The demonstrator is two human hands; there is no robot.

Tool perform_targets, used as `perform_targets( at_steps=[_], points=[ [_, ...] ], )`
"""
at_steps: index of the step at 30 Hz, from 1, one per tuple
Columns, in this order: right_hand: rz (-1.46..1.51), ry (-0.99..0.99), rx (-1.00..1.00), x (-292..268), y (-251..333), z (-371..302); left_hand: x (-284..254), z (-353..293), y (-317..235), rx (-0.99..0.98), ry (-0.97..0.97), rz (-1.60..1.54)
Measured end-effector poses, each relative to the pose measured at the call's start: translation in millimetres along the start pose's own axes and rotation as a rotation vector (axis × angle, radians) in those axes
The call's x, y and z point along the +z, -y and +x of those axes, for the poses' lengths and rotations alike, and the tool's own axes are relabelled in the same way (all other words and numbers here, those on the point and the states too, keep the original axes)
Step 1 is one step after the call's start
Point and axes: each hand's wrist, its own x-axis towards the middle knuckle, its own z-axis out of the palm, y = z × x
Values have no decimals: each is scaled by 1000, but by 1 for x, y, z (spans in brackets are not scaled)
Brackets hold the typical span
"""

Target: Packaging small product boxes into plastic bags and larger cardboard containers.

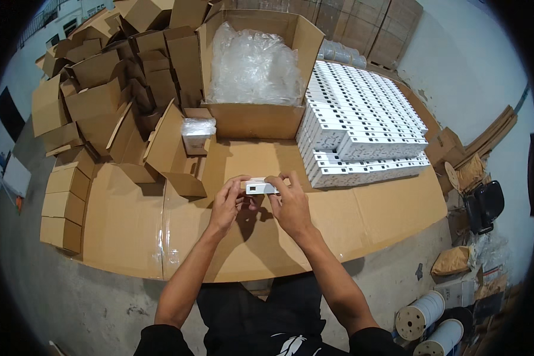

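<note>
Carton (255, 121): clear plastic (252, 68) inside | left hand (224, 206), right hand (292, 206): grip holding white box (260, 188)

I have a box (259, 188) between the left hand (224, 207) and the right hand (292, 209), above the table (124, 237) at the far end of my link; behind it sits a carton (255, 121) with plastic bags (252, 68) in it, open cartons (101, 101) to my left, stacked boxes (374, 118) to my right, and spools (420, 314) on the floor (385, 273) beyond the table's right
</note>
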Motion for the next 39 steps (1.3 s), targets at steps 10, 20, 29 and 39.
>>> perform_targets(
  at_steps=[10, 20, 29, 39],
  points=[
    [703, -131, 124, 52, -69, 40, -19, 60, 9, 212, -30, 236],
    [892, -50, 328, 61, -92, 47, -33, 76, 31, 219, -73, 392],
    [830, -8, 285, 72, -111, 45, -31, 77, 25, 252, -103, 657],
    [578, 21, 196, 69, -107, 42, -20, 68, 14, 262, -97, 810]
  ],
)
